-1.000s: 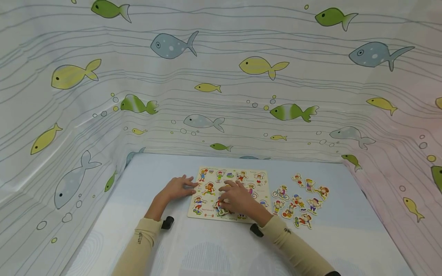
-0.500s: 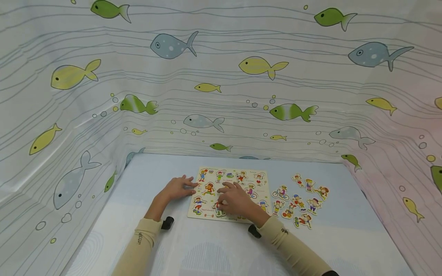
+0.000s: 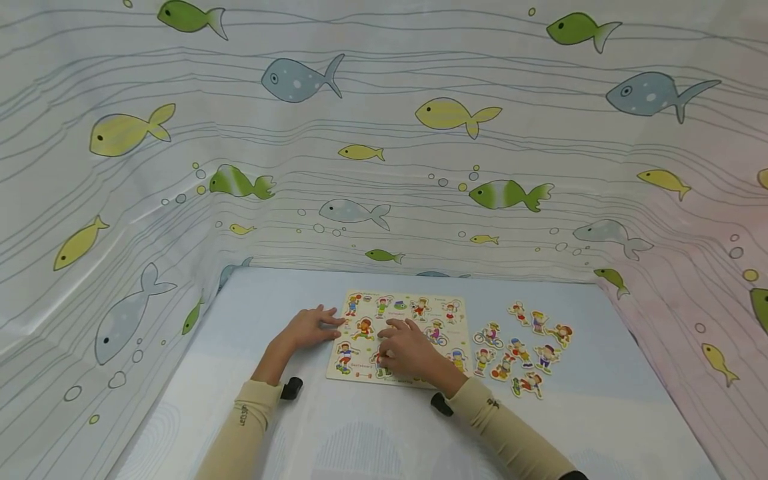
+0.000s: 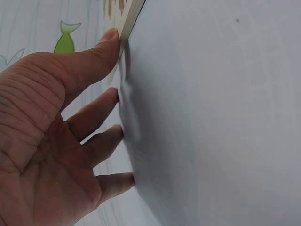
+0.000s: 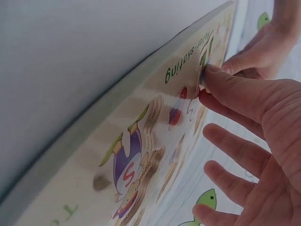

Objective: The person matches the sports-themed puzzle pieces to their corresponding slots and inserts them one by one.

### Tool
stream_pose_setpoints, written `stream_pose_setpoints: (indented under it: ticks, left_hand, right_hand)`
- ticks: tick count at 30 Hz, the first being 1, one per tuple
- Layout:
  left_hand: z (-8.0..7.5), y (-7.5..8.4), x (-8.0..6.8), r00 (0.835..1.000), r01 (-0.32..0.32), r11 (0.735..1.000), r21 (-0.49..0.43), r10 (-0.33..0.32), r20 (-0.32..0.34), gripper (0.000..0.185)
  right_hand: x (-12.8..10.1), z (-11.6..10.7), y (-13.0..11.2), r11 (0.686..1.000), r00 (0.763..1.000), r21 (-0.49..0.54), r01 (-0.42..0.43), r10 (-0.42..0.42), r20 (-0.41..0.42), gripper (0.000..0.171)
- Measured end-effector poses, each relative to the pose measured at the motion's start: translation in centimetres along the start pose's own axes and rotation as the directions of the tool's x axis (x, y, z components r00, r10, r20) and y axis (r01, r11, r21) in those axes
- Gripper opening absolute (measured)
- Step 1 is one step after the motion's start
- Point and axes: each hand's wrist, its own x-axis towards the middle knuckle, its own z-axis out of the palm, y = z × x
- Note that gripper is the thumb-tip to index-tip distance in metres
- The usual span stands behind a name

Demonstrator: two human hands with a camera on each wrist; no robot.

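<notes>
A cream wooden puzzle board (image 3: 337, 376) with sports figures lies flat on the table. My left hand (image 3: 311, 327) touches its left edge; in the left wrist view the thumb (image 4: 101, 54) meets the edge and the other fingers are spread. Over the lower middle of the board, my right hand (image 3: 414, 348) pinches a small figure piece (image 5: 206, 52) between thumb and forefinger, beside the "roller-skating" label. Its remaining fingers (image 5: 230, 181) are held apart from the board. The hand hides much of this piece and the board's centre.
Several loose figure pieces lie on the table (image 3: 600, 400) right of the board, among them a cyclist (image 3: 489, 335) close to its edge. Other figures, such as a runner (image 3: 363, 329), show on the board. A fish-patterned curtain (image 3: 408, 227) encloses the table.
The piece under my right fingers was tilted a second ago and now lies flatter on the board. My right hand has shifted slightly left. My left hand has stayed put.
</notes>
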Motion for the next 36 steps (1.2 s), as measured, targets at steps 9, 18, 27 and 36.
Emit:
stream_pose_setpoints:
  ticks: [9, 18, 27, 36]
  left_hand:
    - [-0.1, 0.1, 0.0, 1.0, -0.007, 1.0, 0.021, 0.007, 0.001, 0.036]
    - [-0.1, 0.2, -0.1, 1.0, -0.01, 1.0, 0.003, 0.01, -0.006, 0.037]
    - [-0.2, 0.3, -0.1, 1.0, -0.01, 1.0, 0.004, 0.01, -0.011, 0.037]
    - [0.0, -0.3, 0.1, 1.0, -0.022, 1.0, 0.005, 0.022, -0.01, 0.039]
  right_hand:
    - [-0.3, -0.4, 0.0, 1.0, 1.0, 0.008, 0.012, -0.012, -0.018, 0.009]
    - [-1.3, -1.4, 1.4, 0.995, 0.995, 0.09, 0.047, -0.039, -0.089, 0.017]
    - [-2.0, -2.1, 2.5, 0.996, 0.996, 0.086, 0.01, -0.002, -0.091, 0.021]
    - [-2.5, -2.3, 3.4, 0.994, 0.995, 0.11, -0.014, 0.024, -0.094, 0.024]
